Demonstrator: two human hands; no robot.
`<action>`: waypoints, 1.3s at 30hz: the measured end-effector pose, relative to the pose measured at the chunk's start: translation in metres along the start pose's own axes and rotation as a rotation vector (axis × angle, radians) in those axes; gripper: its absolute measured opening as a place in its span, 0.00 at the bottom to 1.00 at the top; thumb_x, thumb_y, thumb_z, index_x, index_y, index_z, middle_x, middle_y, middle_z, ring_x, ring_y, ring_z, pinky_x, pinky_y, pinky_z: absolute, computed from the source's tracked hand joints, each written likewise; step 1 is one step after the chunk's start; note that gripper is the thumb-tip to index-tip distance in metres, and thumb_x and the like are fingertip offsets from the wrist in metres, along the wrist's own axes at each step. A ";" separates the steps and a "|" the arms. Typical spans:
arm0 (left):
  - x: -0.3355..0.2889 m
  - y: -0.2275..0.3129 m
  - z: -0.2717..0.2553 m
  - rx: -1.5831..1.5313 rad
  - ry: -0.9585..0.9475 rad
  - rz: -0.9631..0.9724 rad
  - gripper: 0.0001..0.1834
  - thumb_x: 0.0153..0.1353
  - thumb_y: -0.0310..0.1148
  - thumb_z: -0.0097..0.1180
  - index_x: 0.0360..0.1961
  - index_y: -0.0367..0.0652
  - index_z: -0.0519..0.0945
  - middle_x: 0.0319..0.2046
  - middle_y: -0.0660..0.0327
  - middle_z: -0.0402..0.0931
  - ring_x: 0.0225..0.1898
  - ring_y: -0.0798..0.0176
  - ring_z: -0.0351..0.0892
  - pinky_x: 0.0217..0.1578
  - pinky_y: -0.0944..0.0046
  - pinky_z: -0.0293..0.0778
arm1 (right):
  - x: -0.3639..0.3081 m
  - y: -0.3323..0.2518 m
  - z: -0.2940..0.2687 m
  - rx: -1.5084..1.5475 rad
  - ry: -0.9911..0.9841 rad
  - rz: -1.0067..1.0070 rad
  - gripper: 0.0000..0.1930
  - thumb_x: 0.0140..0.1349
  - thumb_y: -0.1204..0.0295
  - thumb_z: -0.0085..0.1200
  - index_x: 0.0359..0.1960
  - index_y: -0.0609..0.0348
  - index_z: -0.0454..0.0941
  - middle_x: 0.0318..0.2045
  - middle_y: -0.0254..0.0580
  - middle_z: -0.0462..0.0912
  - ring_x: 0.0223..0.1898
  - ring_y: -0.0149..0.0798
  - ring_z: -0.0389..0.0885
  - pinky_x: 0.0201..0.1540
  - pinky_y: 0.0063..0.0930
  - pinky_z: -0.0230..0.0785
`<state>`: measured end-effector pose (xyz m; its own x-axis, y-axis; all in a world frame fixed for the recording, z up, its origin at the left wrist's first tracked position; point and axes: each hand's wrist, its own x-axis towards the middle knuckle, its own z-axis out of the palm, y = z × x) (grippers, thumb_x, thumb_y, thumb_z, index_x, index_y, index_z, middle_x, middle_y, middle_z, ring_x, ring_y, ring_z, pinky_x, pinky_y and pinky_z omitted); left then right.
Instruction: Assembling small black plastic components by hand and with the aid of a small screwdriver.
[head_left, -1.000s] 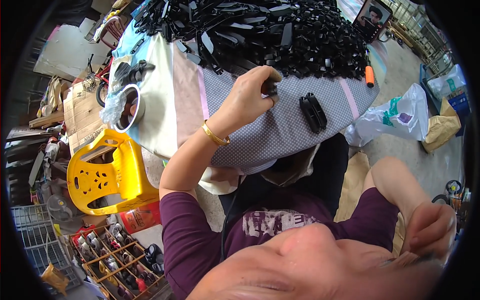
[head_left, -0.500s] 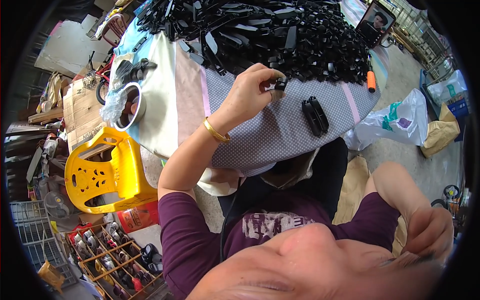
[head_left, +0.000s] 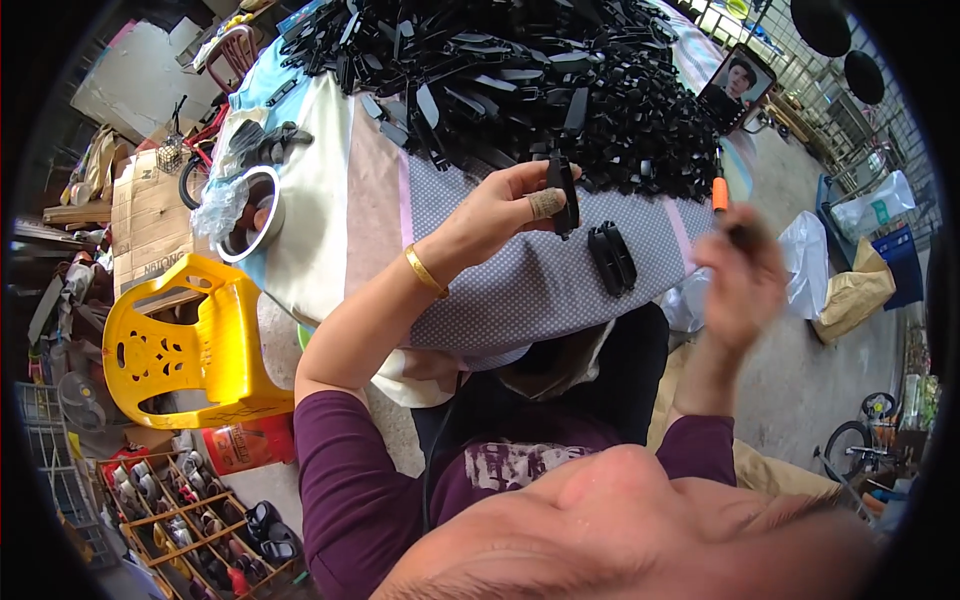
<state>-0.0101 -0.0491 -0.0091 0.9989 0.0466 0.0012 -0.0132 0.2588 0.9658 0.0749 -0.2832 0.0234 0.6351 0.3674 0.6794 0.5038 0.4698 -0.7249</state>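
Between the thumb and fingers of my left hand (head_left: 505, 208) stands a long black plastic part (head_left: 566, 195), held upright above the dotted cloth. My left hand is closed on it. To its right, two similar black parts (head_left: 612, 258) lie side by side on the cloth. My right hand (head_left: 742, 270) is raised beside the table's right edge, smeared by motion, so its fingers cannot be read. Just beyond it lies a tool with an orange handle (head_left: 720, 194) and a thin dark shaft. A big heap of loose black plastic parts (head_left: 520, 90) covers the table's far side.
A phone (head_left: 737, 88) showing a person stands at the far right. On the left are a white bowl (head_left: 276, 215) and a yellow plastic chair (head_left: 215, 345). White plastic bags (head_left: 803, 260) and a brown paper bag (head_left: 858, 290) sit right of the table.
My right hand has come down from beside my head to the table's right edge. The part in my left hand now stands upright, showing more of its length. The view has shifted slightly.
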 end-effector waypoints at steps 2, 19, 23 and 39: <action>-0.009 0.001 -0.006 -0.006 -0.009 0.002 0.24 0.61 0.34 0.53 0.56 0.37 0.67 0.42 0.58 0.75 0.45 0.60 0.78 0.49 0.60 0.73 | 0.007 0.018 0.034 -0.141 -0.078 0.121 0.12 0.54 0.86 0.51 0.41 0.69 0.76 0.30 0.40 0.81 0.24 0.27 0.77 0.29 0.18 0.71; -0.006 -0.002 0.002 0.113 -0.004 0.026 0.22 0.58 0.30 0.56 0.53 0.37 0.70 0.40 0.61 0.75 0.38 0.71 0.76 0.40 0.69 0.75 | 0.029 0.052 0.048 -0.373 -0.352 0.254 0.08 0.59 0.75 0.54 0.38 0.67 0.77 0.24 0.37 0.80 0.23 0.22 0.75 0.25 0.15 0.68; -0.005 0.000 0.006 0.136 -0.008 0.018 0.21 0.58 0.30 0.56 0.53 0.37 0.70 0.40 0.62 0.75 0.39 0.71 0.76 0.40 0.69 0.75 | 0.030 0.052 0.047 -0.460 -0.295 0.229 0.07 0.60 0.74 0.54 0.34 0.67 0.76 0.24 0.38 0.80 0.23 0.23 0.76 0.24 0.15 0.69; -0.006 -0.004 0.001 0.081 -0.011 -0.009 0.22 0.58 0.37 0.58 0.52 0.40 0.71 0.39 0.66 0.75 0.39 0.75 0.74 0.41 0.71 0.74 | 0.021 0.061 0.051 -0.651 -0.333 -0.286 0.06 0.51 0.80 0.58 0.32 0.65 0.78 0.27 0.46 0.80 0.27 0.44 0.80 0.29 0.29 0.72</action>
<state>-0.0156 -0.0519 -0.0129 0.9994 0.0343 -0.0049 -0.0014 0.1805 0.9836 0.0888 -0.2060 -0.0008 0.2718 0.5728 0.7733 0.9286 0.0549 -0.3670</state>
